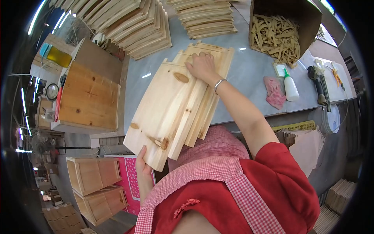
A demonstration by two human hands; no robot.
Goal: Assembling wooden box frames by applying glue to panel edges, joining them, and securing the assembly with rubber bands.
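**Fanned pine panels between the two hands**

Closest to my camera are the wearer's red short-sleeved top (288, 175) and pink-and-white gingham apron (206, 170). Just beyond, the left hand (144, 167) pinches the near end of a fanned set of pale, knotty wooden panels (156, 109), thumb on the upper face and fingers hidden from me underneath. The panels lie slanted, their near ends jutting past the table edge toward the apron and their notched far ends above the table.

Farther out, the right hand (201, 67), with a silver-coloured bangle (219, 85) at its wrist, rests on the panels near those notched ends. Its fingers are bent; I can't tell whether they grip or only press. The surface beyond is a smooth grey-blue tabletop (243, 78).

Over to my right on it I see a crumpled pink cloth (275, 92) just beside a white plastic bottle with a green nozzle (290, 89). Farther right are a dark handheld tool (320, 86) and orange-handled pliers (338, 76).

At the far side, a brown open box (302, 11) lies tipped toward me, full of flat tan strips (274, 37). Left of it stand a smaller pile of pale wooden pieces (206, 19) and a taller, leaning pile of similar boards (136, 33).
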